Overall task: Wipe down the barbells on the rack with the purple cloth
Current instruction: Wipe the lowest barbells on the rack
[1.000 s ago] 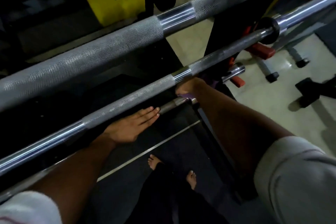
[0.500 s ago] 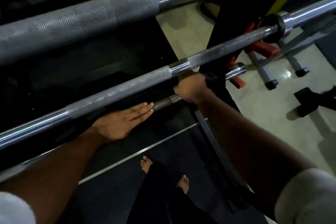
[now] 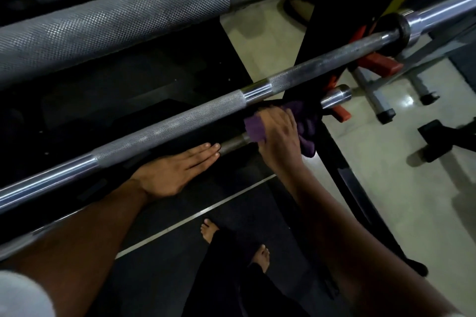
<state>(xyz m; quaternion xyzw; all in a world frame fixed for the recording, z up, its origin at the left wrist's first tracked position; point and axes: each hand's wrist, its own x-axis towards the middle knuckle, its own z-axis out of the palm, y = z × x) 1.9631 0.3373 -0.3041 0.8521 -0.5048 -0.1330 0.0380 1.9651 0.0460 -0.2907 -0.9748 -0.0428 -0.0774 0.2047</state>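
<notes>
Right hand [image 3: 279, 136] grips the purple cloth [image 3: 305, 123] bunched round the lowest barbell [image 3: 233, 142] on the rack [image 3: 332, 141] — cloth soft, limp, best held wadded — left hand [image 3: 180, 166] flat, fingers straight, steadying the bar, likely heavy, stiff, slick.

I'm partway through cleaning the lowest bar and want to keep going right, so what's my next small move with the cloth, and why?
Probably slide the purple cloth left along the lowest bar, toward your left hand. Your right hand holds the cloth wrapped round that bar near its right end, and a bare stretch shows between the cloth and your left fingertips, which rest flat on the bar.
</notes>
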